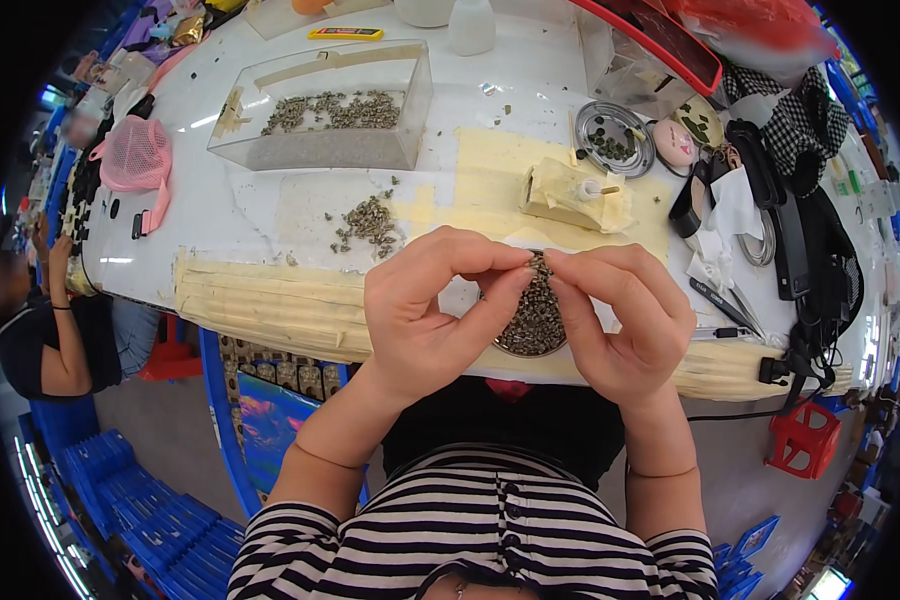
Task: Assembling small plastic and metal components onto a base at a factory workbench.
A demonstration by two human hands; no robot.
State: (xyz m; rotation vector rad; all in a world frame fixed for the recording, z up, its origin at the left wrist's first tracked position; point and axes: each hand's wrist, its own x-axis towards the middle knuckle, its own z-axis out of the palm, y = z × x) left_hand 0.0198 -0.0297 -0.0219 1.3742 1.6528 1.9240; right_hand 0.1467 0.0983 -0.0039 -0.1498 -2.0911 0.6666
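Hands meet above the dish [560,345] of small metal parts: left hand [425,305] and right hand [620,315] pinch fingertip to fingertip on a tiny part [537,264], too small to tell its axis or heading. Behind the dish lie a loose part pile [368,222] and a clear box [325,105].

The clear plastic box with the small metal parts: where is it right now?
In the head view, the clear box sits at the far left of the white table, beyond a loose pile of parts and right of a pink mesh pouch.
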